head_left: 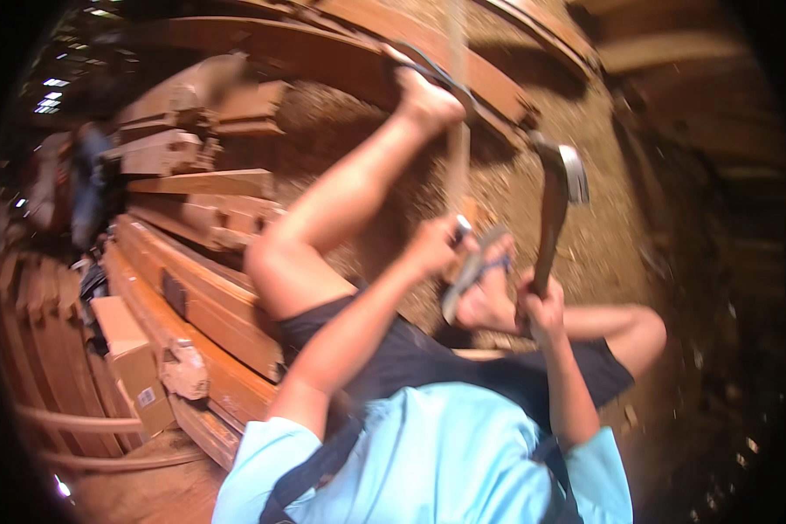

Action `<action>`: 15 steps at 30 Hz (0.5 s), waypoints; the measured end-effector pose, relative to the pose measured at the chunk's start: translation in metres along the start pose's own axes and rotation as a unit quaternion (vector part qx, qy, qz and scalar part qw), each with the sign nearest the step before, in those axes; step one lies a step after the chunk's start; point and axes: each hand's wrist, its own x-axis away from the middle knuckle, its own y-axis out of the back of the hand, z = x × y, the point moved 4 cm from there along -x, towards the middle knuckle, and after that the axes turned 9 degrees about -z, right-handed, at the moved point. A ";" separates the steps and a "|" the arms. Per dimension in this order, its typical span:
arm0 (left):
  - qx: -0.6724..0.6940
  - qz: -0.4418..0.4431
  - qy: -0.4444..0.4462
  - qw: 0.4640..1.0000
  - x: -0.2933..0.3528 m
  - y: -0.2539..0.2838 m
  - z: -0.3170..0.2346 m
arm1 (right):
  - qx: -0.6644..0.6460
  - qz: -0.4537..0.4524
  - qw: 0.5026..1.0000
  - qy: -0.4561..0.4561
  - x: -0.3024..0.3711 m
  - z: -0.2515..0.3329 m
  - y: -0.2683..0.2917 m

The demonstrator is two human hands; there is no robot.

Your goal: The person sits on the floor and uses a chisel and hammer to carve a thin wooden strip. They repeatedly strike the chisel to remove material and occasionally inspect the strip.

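My right hand [541, 307] is wrapped round the lower handle of an adze [552, 205]. The adze stands raised, its dark wooden handle widening toward a shiny metal head at the top. My left hand [435, 247] is closed at the near end of a narrow pale wooden strip [457, 175]. A small shiny metal part [461, 230] shows at its fingertips; blur hides what the hand holds. The strip runs away from me past my left foot [430, 100], which partly covers it. My right foot [489, 284], in a sandal, rests beside the left hand.
Reddish-brown planks [262, 52] lie across the far side. Stacked beams [210, 306] and a cardboard box [135, 371] are at my left, with more upright boards [52, 349] beyond. Wood shavings [576, 253] cover the ground. Part of another person [92, 183] shows at the far left.
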 end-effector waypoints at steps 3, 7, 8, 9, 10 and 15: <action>0.079 -0.057 0.073 0.993 0.017 -0.012 -0.003 | 0.056 -0.041 0.996 -0.053 0.016 0.023 0.022; 0.102 -0.018 0.111 0.988 0.020 -0.017 -0.004 | 0.064 -0.119 0.989 -0.061 0.023 0.019 0.039; 0.104 -0.013 0.115 0.988 0.020 -0.018 0.001 | 0.036 -0.121 0.990 -0.066 0.025 0.017 0.038; 0.099 -0.011 0.119 0.988 0.019 -0.012 0.006 | 0.002 -0.120 0.990 -0.071 0.024 0.013 0.031; 0.063 0.001 0.111 0.992 0.016 -0.008 0.008 | -0.041 -0.122 0.991 -0.029 0.023 0.017 0.026; -0.049 -0.028 0.019 0.998 0.020 -0.020 0.004 | -0.022 -0.042 0.990 0.136 0.017 0.055 0.024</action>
